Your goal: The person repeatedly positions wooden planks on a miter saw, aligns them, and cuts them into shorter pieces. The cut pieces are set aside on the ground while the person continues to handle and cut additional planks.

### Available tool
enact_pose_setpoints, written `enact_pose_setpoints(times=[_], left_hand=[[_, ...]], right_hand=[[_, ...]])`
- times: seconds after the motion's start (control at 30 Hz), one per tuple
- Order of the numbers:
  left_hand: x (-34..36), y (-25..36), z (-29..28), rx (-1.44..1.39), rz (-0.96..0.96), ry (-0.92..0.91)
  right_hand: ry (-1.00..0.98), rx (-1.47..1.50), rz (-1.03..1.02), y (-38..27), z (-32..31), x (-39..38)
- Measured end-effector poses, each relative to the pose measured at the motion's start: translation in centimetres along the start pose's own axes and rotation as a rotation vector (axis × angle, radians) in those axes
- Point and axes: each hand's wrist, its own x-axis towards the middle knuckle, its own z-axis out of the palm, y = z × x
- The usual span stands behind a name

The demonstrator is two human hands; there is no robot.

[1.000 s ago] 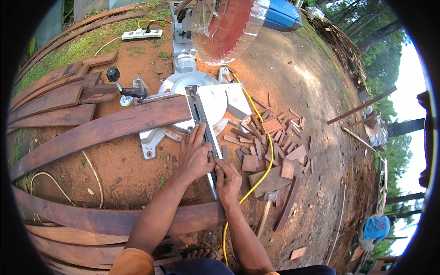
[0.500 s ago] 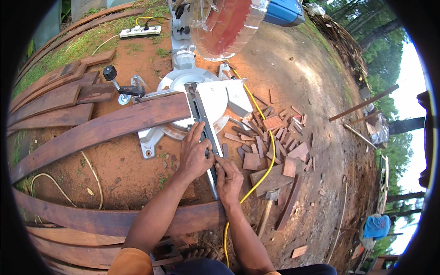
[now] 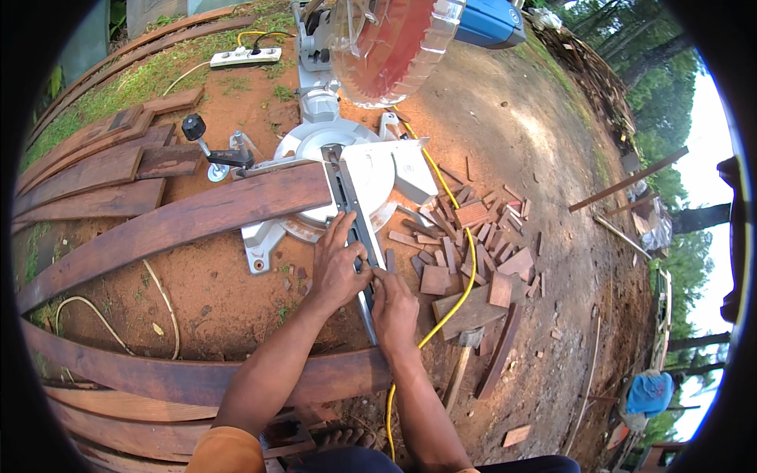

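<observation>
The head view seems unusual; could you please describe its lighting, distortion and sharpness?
Head view: the fisheye lens makes the long reddish-brown wooden board look curved, inside a black border; head view: the bright sky at right is blown out white, and a bright patch lies on the brown dirt ground; head view: the bare left hand and bare right hand look fairly sharp.

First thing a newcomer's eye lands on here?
Probably the big red saw blade behind its clear guard, top centre, beside the blue motor housing. Next, the left hand and right hand at mid-frame, both on a long, narrow metal bar. Then the bright yellow cord curving across the heap of wood offcuts, right of the hands.
</observation>
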Motion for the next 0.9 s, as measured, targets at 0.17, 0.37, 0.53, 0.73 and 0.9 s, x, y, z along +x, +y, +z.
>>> enact_pose_setpoints(times=[0.17, 0.37, 0.53, 0.73, 0.9], left_hand=[[0.2, -0.2, -0.1, -0.013, 0.008, -0.005], [0.3, 0.0, -0.5, -0.021, -0.009, -0.019], [0.3, -0.1, -0.5, -0.006, -0.009, -0.032], [0.3, -0.5, -0.4, -0.006, -0.004, -0.039], [0.2, -0.9, -0.5, -0.022, 0.028, -0.038]], right_hand=[[-0.084, -0.055, -0.013, -0.1, -0.3, 1.5], [-0.154, -0.018, -0.098, 0.8, -1.0, 1.9], [-0.148, -0.001, -0.048, 1.8, -1.2, 0.5], [0.019, 0.170, -0.069, 2.5, 0.3, 0.0], [0.068, 0.211, -0.065, 2.7, 0.9, -0.4]])
